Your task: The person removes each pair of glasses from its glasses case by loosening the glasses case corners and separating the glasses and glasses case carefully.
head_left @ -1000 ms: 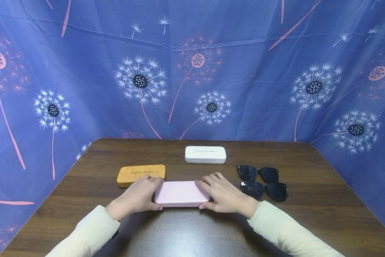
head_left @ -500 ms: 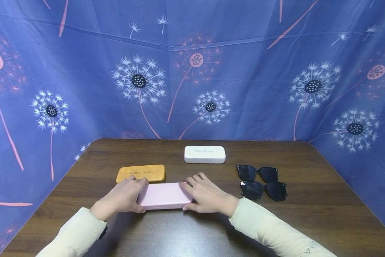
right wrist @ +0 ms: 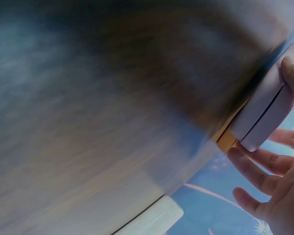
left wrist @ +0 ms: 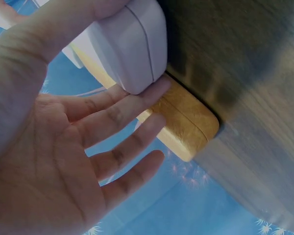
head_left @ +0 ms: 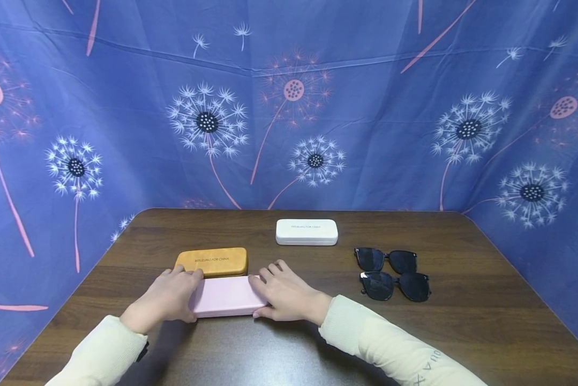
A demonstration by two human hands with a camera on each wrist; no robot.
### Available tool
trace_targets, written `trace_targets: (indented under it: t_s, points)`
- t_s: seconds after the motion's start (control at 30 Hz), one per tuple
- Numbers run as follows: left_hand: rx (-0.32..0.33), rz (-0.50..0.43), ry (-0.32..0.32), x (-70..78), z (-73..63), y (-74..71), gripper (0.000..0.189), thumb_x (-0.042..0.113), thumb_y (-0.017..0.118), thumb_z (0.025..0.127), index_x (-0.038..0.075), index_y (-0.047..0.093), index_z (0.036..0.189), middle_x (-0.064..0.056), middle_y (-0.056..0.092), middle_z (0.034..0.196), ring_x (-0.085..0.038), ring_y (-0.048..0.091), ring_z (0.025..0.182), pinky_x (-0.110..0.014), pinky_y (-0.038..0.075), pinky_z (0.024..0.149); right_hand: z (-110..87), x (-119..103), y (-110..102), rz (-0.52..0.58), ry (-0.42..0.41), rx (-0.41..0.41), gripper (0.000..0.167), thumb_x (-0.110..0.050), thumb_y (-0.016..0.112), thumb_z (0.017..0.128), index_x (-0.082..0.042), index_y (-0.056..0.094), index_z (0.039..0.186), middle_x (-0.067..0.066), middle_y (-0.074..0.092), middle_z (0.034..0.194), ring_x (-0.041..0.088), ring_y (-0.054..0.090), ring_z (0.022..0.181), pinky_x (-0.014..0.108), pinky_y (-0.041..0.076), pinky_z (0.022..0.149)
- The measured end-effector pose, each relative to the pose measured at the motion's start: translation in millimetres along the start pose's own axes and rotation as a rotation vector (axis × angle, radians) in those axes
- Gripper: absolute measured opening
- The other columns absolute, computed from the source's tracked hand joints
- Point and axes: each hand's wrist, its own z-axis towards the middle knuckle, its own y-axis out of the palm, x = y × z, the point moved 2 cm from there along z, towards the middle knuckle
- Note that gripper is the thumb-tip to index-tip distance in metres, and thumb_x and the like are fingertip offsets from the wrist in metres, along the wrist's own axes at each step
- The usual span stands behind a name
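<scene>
A closed pink glasses case [head_left: 223, 296] lies flat on the dark wood table [head_left: 462, 332], held between both hands. My left hand [head_left: 165, 294] grips its left end and my right hand [head_left: 281, 292] its right end, each with the thumb on the near side. In the left wrist view the thumb lies over the pink case [left wrist: 132, 44] while the fingers [left wrist: 117, 117] stay fairly straight, the index touching its end. In the right wrist view the thumb [right wrist: 291, 71] presses the pink case [right wrist: 264, 107]. An orange glasses case [head_left: 212, 261] sits just behind it, nearly touching.
A white glasses case [head_left: 307, 231] lies farther back at centre. Two pairs of black sunglasses [head_left: 387, 261] [head_left: 396, 286] lie at the right. Blue dandelion-print cloth [head_left: 289, 107] walls the table on three sides.
Both hands have slid the pink case leftward along the table, from near the centre to just in front of the orange case. The other cases and the sunglasses have not moved.
</scene>
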Motion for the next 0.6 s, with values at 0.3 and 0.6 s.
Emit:
trace_targets:
  t_s: [0.3, 0.6]
  points:
    - [-0.017, 0.042, -0.042, -7.0, -2.9, 1.3, 0.062, 0.028, 0.085, 0.038, 0.008, 0.052, 0.087, -0.003, 0.060, 0.074, -0.026, 0.051, 0.076, -0.041, 0.042, 0.063, 13.4, -8.7, 2.2, -0.041, 0.002, -0.002, 0.062, -0.064, 0.053, 0.078, -0.015, 0.049, 0.115, -0.001, 0.057, 0.095, 0.016, 0.053, 0.091, 0.035, 0.038, 0.086]
    - [-0.027, 0.064, -0.066, -13.8, -7.3, 1.2, 0.065, 0.026, 0.086, 0.036, 0.007, 0.053, 0.089, -0.003, 0.061, 0.079, -0.027, 0.050, 0.078, -0.042, 0.042, 0.065, 22.5, -16.3, 4.3, -0.055, 0.002, -0.019, 0.062, -0.066, 0.050, 0.079, -0.015, 0.050, 0.116, -0.002, 0.058, 0.094, 0.016, 0.053, 0.090, 0.034, 0.038, 0.086]
